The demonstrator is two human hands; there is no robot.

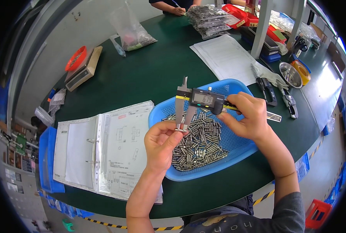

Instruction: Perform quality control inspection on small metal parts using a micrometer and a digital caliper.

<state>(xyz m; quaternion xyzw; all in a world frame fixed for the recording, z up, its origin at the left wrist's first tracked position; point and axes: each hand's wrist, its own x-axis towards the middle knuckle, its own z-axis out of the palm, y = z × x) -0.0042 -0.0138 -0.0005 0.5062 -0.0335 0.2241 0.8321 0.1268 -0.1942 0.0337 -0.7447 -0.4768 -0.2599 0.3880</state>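
My right hand (247,115) grips a digital caliper (206,99) by its slide, level above a blue plastic basket (235,84). Between thumb and fingers of my left hand (160,144) is a small metal pin (180,130), held at the tips of the caliper's jaws. Many similar grooved metal pins (198,149) lie heaped in the basket beneath. To the left of the basket an open ring binder (99,151) shows technical drawings on its right-hand page.
Loose paper sheets (223,58) lie beyond the basket. More calipers (287,101), a steel bowl (290,74) and yellow tape (302,72) sit at the right. A scale (84,69) with a red dish (76,58) stands far left. Bagged parts (210,19) lie near another person's hand (178,11).
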